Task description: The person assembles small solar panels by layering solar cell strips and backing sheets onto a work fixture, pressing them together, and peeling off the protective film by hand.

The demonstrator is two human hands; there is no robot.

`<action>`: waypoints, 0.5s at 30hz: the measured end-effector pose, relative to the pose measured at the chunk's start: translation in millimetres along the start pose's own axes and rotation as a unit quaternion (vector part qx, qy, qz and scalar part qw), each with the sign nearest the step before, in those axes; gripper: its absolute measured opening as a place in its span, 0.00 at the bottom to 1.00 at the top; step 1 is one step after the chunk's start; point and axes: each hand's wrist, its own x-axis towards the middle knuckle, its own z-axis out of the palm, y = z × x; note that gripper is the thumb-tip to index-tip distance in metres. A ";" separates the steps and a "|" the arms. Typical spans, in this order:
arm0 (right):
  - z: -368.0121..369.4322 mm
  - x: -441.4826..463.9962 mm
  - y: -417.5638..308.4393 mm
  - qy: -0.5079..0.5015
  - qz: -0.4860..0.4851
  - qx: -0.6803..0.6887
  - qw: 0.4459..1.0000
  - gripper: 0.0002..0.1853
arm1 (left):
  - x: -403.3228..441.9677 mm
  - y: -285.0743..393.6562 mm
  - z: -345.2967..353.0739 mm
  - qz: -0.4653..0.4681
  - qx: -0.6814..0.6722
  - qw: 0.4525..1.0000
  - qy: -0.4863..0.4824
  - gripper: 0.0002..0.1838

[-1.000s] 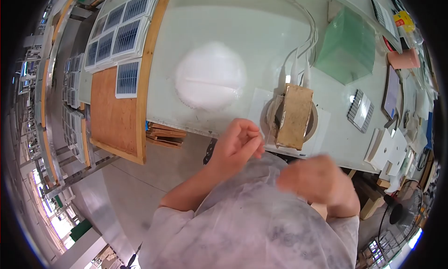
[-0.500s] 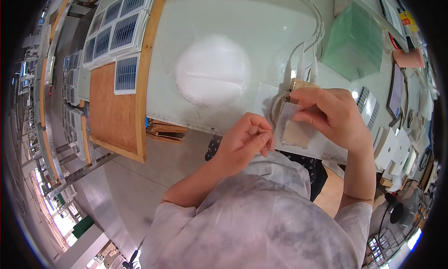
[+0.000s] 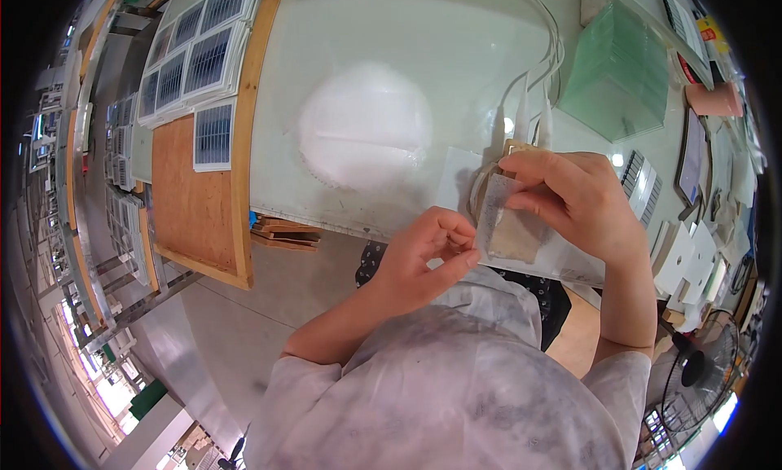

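Across the pale worktable [image 3: 456, 30], a wood-rimmed tray [image 3: 191, 213] carries stacks of solar panels [image 3: 210, 59] at its far end, with one nearer stack [image 3: 213, 134] beside them and bare board below. Now the right hand [image 3: 570, 197] pinches a thin translucent sheet [image 3: 494, 217] between thumb and fingers, right over the tan block [image 3: 516, 240] at the table's near edge. Just beside it, the left hand [image 3: 432, 258] curls, thumb and fingertips narrowly apart; whether they grip anything, I can't tell.
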 end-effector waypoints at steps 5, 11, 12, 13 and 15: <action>-1.8 0.4 0.1 0.000 -0.007 -0.002 1.000 0.19 | -0.4 1.1 1.7 -0.006 0.000 1.000 0.008 0.11; -6.0 -3.4 -6.3 -0.008 0.032 -0.027 0.999 0.22 | -0.5 0.6 1.6 -0.002 0.006 1.000 0.005 0.10; -6.4 -4.3 -8.1 0.029 0.033 -0.069 0.997 0.22 | -0.8 -0.8 1.5 0.004 0.014 1.000 0.006 0.11; -7.2 -5.6 -10.0 0.066 0.033 -0.113 0.991 0.22 | -0.7 -1.9 1.8 0.010 0.021 1.000 0.008 0.12; -7.9 -13.2 -11.5 0.118 0.043 -0.151 0.981 0.22 | -0.7 -2.2 1.4 0.009 0.039 0.999 0.006 0.14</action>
